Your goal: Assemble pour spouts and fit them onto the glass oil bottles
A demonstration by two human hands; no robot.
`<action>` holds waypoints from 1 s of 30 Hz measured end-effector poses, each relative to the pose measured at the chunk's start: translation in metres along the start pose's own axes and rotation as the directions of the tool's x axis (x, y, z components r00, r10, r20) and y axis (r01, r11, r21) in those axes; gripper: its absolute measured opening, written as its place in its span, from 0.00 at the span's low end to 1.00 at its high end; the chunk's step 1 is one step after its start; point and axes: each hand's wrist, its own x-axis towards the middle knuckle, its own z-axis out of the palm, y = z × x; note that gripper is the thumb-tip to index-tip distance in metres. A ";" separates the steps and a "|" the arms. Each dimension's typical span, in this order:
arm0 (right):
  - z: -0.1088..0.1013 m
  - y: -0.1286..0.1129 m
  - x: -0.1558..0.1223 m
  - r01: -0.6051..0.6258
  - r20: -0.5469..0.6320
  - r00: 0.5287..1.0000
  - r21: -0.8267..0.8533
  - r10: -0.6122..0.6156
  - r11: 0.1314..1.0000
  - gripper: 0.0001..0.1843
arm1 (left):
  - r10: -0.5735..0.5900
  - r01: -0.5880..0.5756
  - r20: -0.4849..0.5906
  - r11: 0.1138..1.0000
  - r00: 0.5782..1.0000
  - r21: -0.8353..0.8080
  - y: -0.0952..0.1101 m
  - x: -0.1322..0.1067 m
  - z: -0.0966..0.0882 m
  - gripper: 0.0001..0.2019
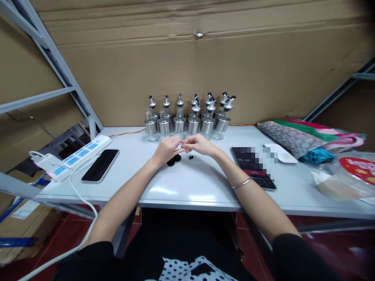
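My left hand (169, 150) and my right hand (199, 144) meet over the middle of the table, fingertips pinched together. Whatever lies between the fingers is too small and covered to name. Below my left hand rest some black round pieces (172, 160), partly hidden by it. Tiny black parts (191, 157) lie on the table under my right hand. Just behind my hands stand two rows of glass and steel bottles (179, 125). Many carry silver pour spouts (230, 102) with black tips; a few front-left bottles (151, 127) have bare glass necks.
On the left are a white power strip (82, 156), a phone (101, 166) and a white cable (84, 201). To the right lie a phone with a timer (253, 168), a white item (283, 154), a colourful bag (310, 136) and a plastic tub (348, 177). Cardboard (175, 58) stands behind.
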 end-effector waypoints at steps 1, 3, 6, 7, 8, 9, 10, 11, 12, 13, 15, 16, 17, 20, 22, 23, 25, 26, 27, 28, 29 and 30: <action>0.000 0.000 0.000 -0.017 0.007 1.000 0.023 0.017 1.000 0.15 | -0.001 0.001 0.005 1.000 1.000 0.004 0.000 0.000 0.000 0.15; 0.000 0.000 0.000 -0.052 0.025 0.998 0.055 0.051 0.997 0.15 | -0.008 0.008 0.017 1.000 1.000 0.009 0.000 0.000 0.001 0.15; -0.001 -0.001 -0.001 -0.060 0.051 0.997 0.042 0.057 0.997 0.15 | -0.008 0.008 0.033 1.000 0.999 0.001 0.001 -0.001 0.001 0.15; -0.001 -0.001 -0.001 -0.054 0.055 0.997 0.029 0.052 0.998 0.15 | -0.007 0.007 0.037 1.000 0.999 -0.005 0.001 -0.001 0.001 0.16; -0.002 0.000 -0.001 -0.051 0.055 0.997 0.013 0.051 0.999 0.15 | -0.007 0.007 0.039 1.000 0.999 -0.012 0.001 -0.001 0.001 0.16; -0.002 0.000 -0.001 -0.053 0.056 0.997 -0.008 0.054 0.999 0.16 | -0.008 0.009 0.042 1.000 0.999 -0.017 0.001 -0.001 0.001 0.17; -0.002 0.001 -0.001 -0.058 0.055 0.997 -0.032 0.060 0.998 0.16 | -0.010 0.011 0.043 1.000 0.999 -0.020 0.001 -0.001 0.001 0.17; -0.002 0.001 -0.001 -0.063 0.052 0.996 -0.064 0.066 0.996 0.16 | -0.013 0.013 0.042 1.000 0.999 -0.019 0.001 -0.001 0.001 0.17; -0.002 0.002 0.000 -0.062 0.047 0.997 -0.109 0.067 0.992 0.16 | -0.015 0.016 0.038 1.000 0.999 -0.016 0.001 -0.001 0.001 0.17; -0.001 0.003 0.000 -0.055 0.035 0.997 -0.168 0.062 0.984 0.16 | -0.018 0.018 0.031 1.000 0.999 -0.012 0.001 -0.001 0.001 0.17; -0.001 0.003 0.001 -0.033 -0.010 0.999 -0.321 0.032 0.947 0.15 | -0.022 0.022 0.004 1.000 1.000 -0.011 0.001 0.000 0.001 0.16; -0.002 0.004 0.002 -0.028 -0.036 0.999 -0.398 0.015 0.917 0.15 | -0.023 0.023 -0.013 1.000 1.000 -0.016 0.000 0.000 0.001 0.16; -0.003 0.005 0.002 -0.030 -0.054 0.999 -0.464 0.005 0.885 0.14 | -0.025 0.024 -0.030 0.999 0.999 -0.022 0.000 0.000 0.001 0.15; -0.008 0.007 0.002 -0.069 -0.065 0.997 -0.566 0.038 0.821 0.12 | -0.030 0.028 -0.061 0.999 0.998 -0.033 0.000 0.000 -0.001 0.14; -0.013 0.010 0.001 -0.094 -0.043 0.995 -0.580 0.085 0.809 0.12 | -0.045 0.043 -0.063 0.999 0.997 -0.027 0.000 0.001 -0.003 0.12; -0.015 0.011 0.000 -0.108 -0.031 0.993 -0.575 0.111 0.811 0.12 | -0.053 0.052 -0.064 0.998 0.997 -0.023 0.000 0.001 -0.004 0.11; -0.018 0.013 -0.002 -0.146 -0.008 0.986 -0.549 0.169 0.823 0.13 | -0.064 0.063 -0.067 0.998 0.996 -0.019 0.000 0.002 -0.005 0.11; -0.018 0.013 -0.002 -0.163 0.003 0.981 -0.537 0.195 0.828 0.13 | -0.065 0.064 -0.069 0.998 0.996 -0.019 0.000 0.002 -0.005 0.11; -0.018 0.013 -0.003 -0.174 0.010 0.977 -0.534 0.212 0.828 0.14 | -0.064 0.062 -0.070 0.998 0.996 -0.021 0.000 0.002 -0.006 0.11; -0.017 0.013 -0.003 -0.176 0.015 0.976 -0.544 0.219 0.820 0.14 | -0.062 0.060 -0.070 0.998 0.996 -0.023 0.000 0.002 -0.006 0.11; -0.016 0.012 -0.003 -0.167 0.018 0.977 -0.566 0.215 0.807 0.14 | -0.061 0.059 -0.071 0.998 0.996 -0.025 0.000 0.002 -0.006 0.11; -0.015 0.012 -0.002 -0.151 0.020 0.979 -0.593 0.203 0.790 0.14 | -0.060 0.058 -0.076 0.998 0.995 -0.026 0.000 0.002 -0.006 0.11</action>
